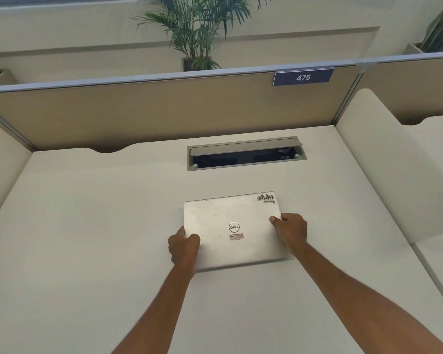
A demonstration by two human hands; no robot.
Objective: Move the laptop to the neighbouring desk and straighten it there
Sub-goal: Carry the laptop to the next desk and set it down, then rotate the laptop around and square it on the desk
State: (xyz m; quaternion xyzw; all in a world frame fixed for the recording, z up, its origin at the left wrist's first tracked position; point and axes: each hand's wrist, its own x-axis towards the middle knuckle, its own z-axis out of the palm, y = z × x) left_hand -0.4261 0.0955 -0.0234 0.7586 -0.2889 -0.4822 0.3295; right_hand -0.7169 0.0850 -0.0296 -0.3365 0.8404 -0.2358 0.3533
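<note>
Two bare forearms reach up from the near edge over a pale, matte counter (87,226). The left hand (183,247) grips the left edge of a closed silver Dell laptop (230,221), thumb on the lid and fingers curled under the side; the right hand (290,229) clamps the right edge the same way, thumb on top. The laptop lies flat on the counter, slightly right of its middle and a little skewed to the counter's edges, with a sticker (266,198) in the far right corner of the lid and a red-and-white label (236,236) just below the logo. Beyond it, well apart, a recessed cable box (246,153) sits in the counter with its grey flap raised. A tan partition (151,108) with a grey top rail backs the counter and carries a blue plate reading 475 (303,77). Cream side dividers (384,154) flank the counter. Behind the partition stands a potted palm (197,29) against a pale wall.
</note>
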